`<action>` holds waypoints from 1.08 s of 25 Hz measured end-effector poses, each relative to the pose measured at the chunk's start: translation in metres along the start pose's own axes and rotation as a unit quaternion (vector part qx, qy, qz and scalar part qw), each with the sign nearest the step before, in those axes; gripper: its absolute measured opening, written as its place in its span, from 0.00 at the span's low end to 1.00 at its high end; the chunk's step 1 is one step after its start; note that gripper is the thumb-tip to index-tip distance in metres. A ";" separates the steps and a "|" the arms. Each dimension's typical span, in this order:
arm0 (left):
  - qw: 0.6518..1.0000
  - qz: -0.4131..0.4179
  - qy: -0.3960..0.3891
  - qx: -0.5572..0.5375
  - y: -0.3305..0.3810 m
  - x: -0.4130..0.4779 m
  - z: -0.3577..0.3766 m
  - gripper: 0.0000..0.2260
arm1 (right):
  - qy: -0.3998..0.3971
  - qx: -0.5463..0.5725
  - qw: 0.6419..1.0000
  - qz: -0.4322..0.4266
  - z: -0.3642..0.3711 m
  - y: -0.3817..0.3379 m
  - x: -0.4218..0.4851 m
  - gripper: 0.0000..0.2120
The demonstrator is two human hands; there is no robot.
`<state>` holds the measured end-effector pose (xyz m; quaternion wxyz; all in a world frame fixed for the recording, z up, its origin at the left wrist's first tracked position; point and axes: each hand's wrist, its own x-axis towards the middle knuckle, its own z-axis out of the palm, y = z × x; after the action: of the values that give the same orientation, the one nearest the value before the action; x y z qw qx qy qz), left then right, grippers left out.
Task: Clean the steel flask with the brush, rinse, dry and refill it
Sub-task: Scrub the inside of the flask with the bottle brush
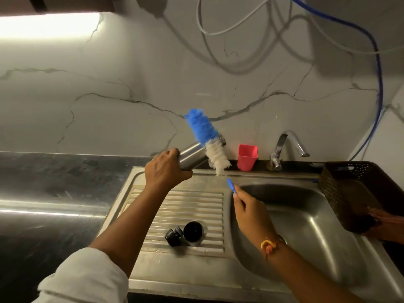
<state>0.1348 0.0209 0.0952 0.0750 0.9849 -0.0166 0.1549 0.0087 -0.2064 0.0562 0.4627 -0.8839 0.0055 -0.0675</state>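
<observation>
My left hand [164,169] grips the base of the steel flask [192,156], held tilted above the sink's back rim with its mouth pointing up and to the right. My right hand [249,209] holds the blue handle of the bottle brush [207,136]. The brush's blue and white bristles are outside the flask, crossing in front of its upper part and hiding its mouth partly. On the ribbed draining board [153,217] lie the flask's black stopper [173,236] and its cup-shaped cap [193,233], side by side.
The steel sink basin [306,226] lies below my right hand, with a chrome tap [288,147] behind it. A pink cup [247,157] stands on the back ledge. A dark brown basket [349,193] sits at the right; another person's hand [384,224] touches it. A dark countertop [54,193] lies left.
</observation>
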 end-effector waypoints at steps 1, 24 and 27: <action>1.000 -0.008 -0.002 -0.002 0.005 -0.001 -0.002 0.27 | -0.015 -0.006 1.000 -0.020 -0.003 0.003 -0.001 0.18; 0.996 -0.074 -0.048 0.030 0.019 -0.019 -0.026 0.29 | -0.095 -0.070 0.993 -0.020 -0.056 0.040 0.004 0.18; 0.996 -0.066 -0.018 0.061 0.023 -0.025 -0.022 0.28 | -0.118 -0.033 0.992 -0.015 -0.051 0.037 0.012 0.18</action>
<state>0.1026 0.0015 0.1113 0.0247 0.9892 0.0563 0.1328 0.0163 -0.2700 0.0561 0.4297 -0.9005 -0.0597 0.0305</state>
